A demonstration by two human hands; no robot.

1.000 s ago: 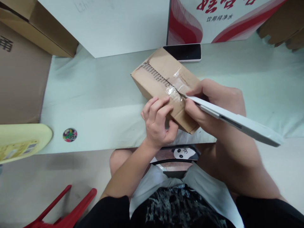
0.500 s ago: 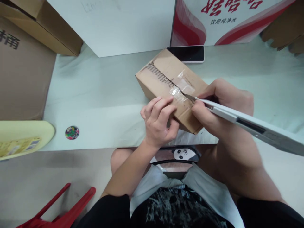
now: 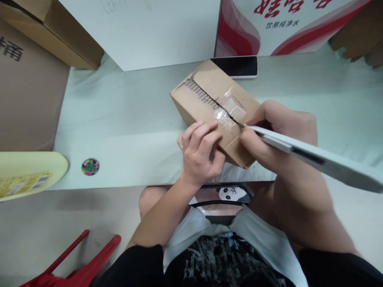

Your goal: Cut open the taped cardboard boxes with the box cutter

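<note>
A small cardboard box lies at an angle on the pale green cloth, with a slit seam and clear tape across its top. My left hand grips the box's near side, its bent fingers resting on the top edge. In my right hand is a white utility knife, pinched close to the blade end. The blade tip sits in the seam near the box's right end, mostly hidden by my fingers. The knife's handle points out to the right.
Behind the box lies a phone, before a red and white carton and a white panel. Larger cardboard boxes stand at left. A round sticker-like disc and a yellow object are near the front edge; a red stool stands below.
The knife blade has gone deeper into the seam and slid slightly toward the box's right end. Its handle has tilted a little. My left hand and the box stay nearly still.
</note>
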